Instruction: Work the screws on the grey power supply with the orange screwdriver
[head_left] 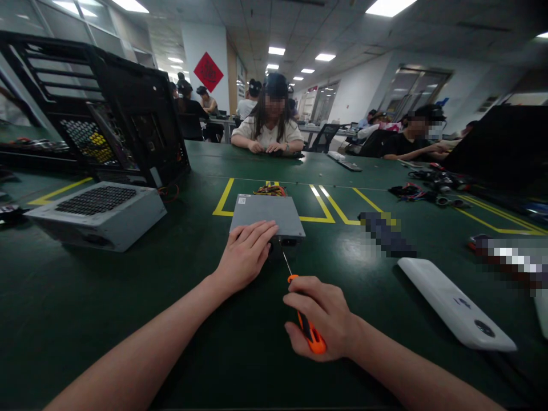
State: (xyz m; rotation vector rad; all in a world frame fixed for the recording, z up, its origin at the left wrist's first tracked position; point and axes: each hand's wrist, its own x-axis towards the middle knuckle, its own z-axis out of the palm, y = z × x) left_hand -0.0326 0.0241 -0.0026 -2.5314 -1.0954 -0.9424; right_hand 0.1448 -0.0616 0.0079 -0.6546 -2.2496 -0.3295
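At the middle of a green table, a flat grey metal box, with a white label at the far-left corner, a black socket in the near face, and a bundle of yellow, red and black wires just behind; on the box's top, near the front edge, the left hand, palm down and open, fingers extended side by side; in the right hand, an orange-and-black screwdriver, fingers curled around the handle, thin metal shaft aimed forward at the near face, beside the socket; impossible to tell any contact at the tip; around the box, yellow tape lines; to the left, a larger grey box with a mesh top, and behind it a black computer case; to the right, a blurred dark object, a long white device with a round dark spot, and farther back, tangled cables; across the table, a seated person in a dark cap.
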